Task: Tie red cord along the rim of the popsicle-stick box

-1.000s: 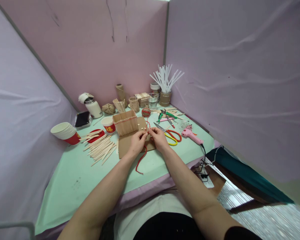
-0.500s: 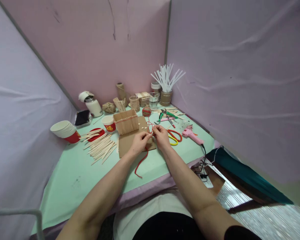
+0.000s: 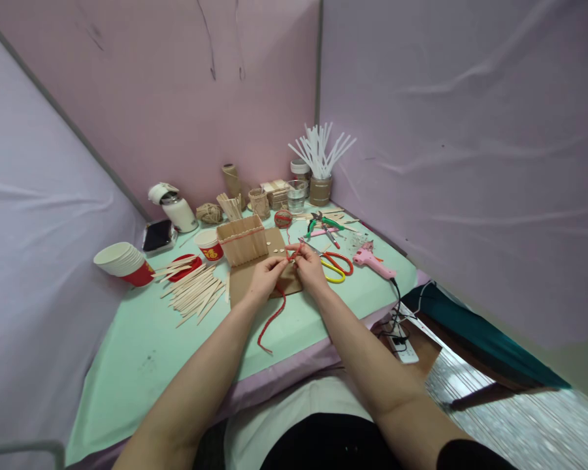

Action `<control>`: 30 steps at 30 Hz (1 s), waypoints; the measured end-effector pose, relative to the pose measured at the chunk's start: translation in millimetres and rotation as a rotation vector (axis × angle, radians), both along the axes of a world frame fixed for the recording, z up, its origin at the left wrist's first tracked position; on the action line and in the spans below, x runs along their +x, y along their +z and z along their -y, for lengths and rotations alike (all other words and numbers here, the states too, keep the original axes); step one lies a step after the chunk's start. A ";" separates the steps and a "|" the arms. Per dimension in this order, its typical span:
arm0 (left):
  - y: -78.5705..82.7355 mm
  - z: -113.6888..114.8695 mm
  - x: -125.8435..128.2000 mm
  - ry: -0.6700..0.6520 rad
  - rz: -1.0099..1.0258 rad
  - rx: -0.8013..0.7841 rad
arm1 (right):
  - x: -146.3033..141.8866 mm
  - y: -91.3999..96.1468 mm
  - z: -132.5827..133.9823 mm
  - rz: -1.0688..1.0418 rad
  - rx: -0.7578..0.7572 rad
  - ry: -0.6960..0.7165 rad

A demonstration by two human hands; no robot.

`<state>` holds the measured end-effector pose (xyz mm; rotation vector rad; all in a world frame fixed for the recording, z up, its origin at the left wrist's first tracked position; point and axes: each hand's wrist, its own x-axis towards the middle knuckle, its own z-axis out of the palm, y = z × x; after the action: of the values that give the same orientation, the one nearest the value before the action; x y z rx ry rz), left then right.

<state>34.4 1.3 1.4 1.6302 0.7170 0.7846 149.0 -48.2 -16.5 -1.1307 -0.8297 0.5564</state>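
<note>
My left hand [image 3: 263, 277] and my right hand [image 3: 310, 269] meet over a brown cardboard sheet [image 3: 247, 282] on the mint-green table [image 3: 142, 352]. Both pinch a red cord [image 3: 272, 318] between fingertips; its braided tail hangs down toward the table's front edge. A thin red strand runs back to a red yarn ball [image 3: 283, 219]. A box of wooden craft sticks [image 3: 242, 239] with a red band stands just behind my left hand.
Loose craft sticks [image 3: 196, 290] lie left of the cardboard, beside stacked paper cups [image 3: 122, 262]. Scissors [image 3: 334, 262], green pliers [image 3: 323, 225] and a pink glue gun [image 3: 372, 261] lie to the right. Jars, twine and white straws [image 3: 318, 153] line the back.
My two hands have drawn closer together on the red cord and shifted slightly left. The camera view has drifted a little; the other objects stay put.
</note>
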 end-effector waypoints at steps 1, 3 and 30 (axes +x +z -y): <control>-0.7 -1.1 -0.3 -0.012 0.031 -0.041 | -0.6 0.3 0.3 0.090 0.006 -0.012; -1.9 -3.0 -0.6 -0.056 0.096 -0.133 | -1.8 1.0 0.7 0.224 0.022 -0.024; 20.7 15.9 -14.6 -0.578 0.239 -0.392 | 22.8 -23.8 -8.1 0.080 -0.093 -0.538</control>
<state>19.9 -14.7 22.2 1.2610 0.1865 0.3754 171.8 -40.1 -40.2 -1.4033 -0.5355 0.1017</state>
